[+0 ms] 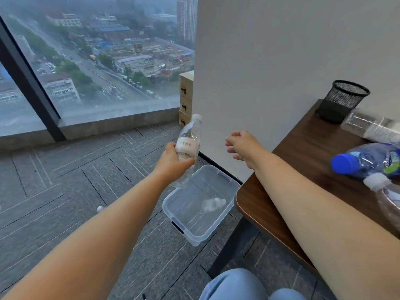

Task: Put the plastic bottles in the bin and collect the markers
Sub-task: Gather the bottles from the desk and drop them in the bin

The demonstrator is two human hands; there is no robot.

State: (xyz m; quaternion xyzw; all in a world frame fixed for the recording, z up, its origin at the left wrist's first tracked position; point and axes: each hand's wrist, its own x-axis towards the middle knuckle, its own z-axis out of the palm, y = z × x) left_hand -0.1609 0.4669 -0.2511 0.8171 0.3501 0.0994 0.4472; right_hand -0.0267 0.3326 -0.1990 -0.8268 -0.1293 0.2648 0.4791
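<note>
The left hand (173, 158) has its fingers and thumb curled round the middle of a clear plastic bottle with a white label and white cap (188, 146). The bottle's long axis runs tilted, with the cap up at 1 o'clock and the base down at 7 o'clock. Its lower end hangs over the far corner of the clear, rectangular plastic bin (166, 210) on the carpet.

From the left hand the bin's open middle lies at about 5 o'clock and below, so the bottle looks nearly in place for a drop. A small shift that way should put it squarely over the opening. A blurred whitish shape (213, 204) shows inside the bin, too smeared to tell what it is.

The right hand (242, 146) hovers at 3 o'clock of the bottle, apart from it, with fingers loosely spread and nothing in them.

At 3 o'clock of that hand, on the dark wooden table (303, 152), lie:
- a blue plastic bottle with a blue cap (368, 161)
- a clear plastic bottle on its side (372, 128)
- a third clear bottle with a white cap (387, 198)

The right hand is the nearer one to all three. A black mesh cup (344, 100) stands at the table's far edge. No markers show.
</note>
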